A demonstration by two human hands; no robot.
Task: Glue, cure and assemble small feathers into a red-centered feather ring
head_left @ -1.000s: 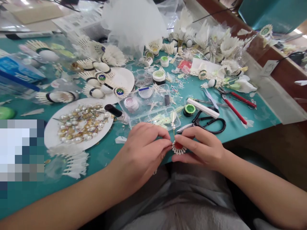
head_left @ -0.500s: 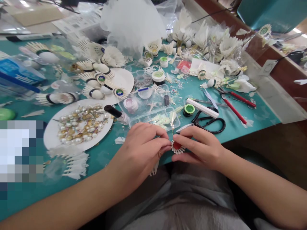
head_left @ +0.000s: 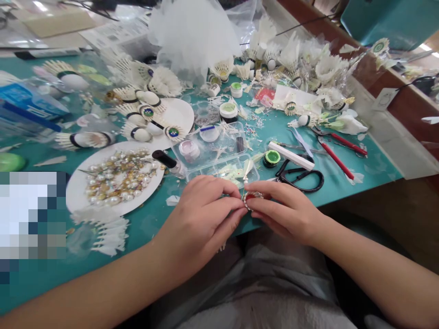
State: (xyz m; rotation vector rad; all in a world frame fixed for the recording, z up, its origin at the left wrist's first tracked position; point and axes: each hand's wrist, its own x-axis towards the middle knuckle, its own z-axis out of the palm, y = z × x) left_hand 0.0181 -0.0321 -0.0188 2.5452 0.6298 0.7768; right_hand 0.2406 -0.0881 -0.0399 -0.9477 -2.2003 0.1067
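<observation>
Just over the table's front edge, both hands meet at a small round piece with a red middle and a spiky white rim [head_left: 253,197], which looks like a cut-down shuttlecock. My left hand [head_left: 209,214] pinches its left edge between thumb and fingertips. From the other side, the fingers of my right hand [head_left: 286,208] close around it and cover much of it. White prongs [head_left: 221,247] poke out below my left hand; what they belong to is hidden. A pale petal-like piece on a beaded stem [head_left: 246,176] rises just above the fingertips.
Left of the hands lies a white plate [head_left: 73,194] of pearl beads. Beyond are a clear compartment box [head_left: 192,171], a nail polish bottle [head_left: 168,162] and a green paint pot [head_left: 272,157]. Black-handled scissors [head_left: 320,183] and red-handled pliers [head_left: 338,157] lie right. Shuttlecocks [head_left: 142,133] crowd behind.
The spiky piece has tipped so that less of its red middle shows. My right fingers have shifted round it, and the white prongs under my left hand show less.
</observation>
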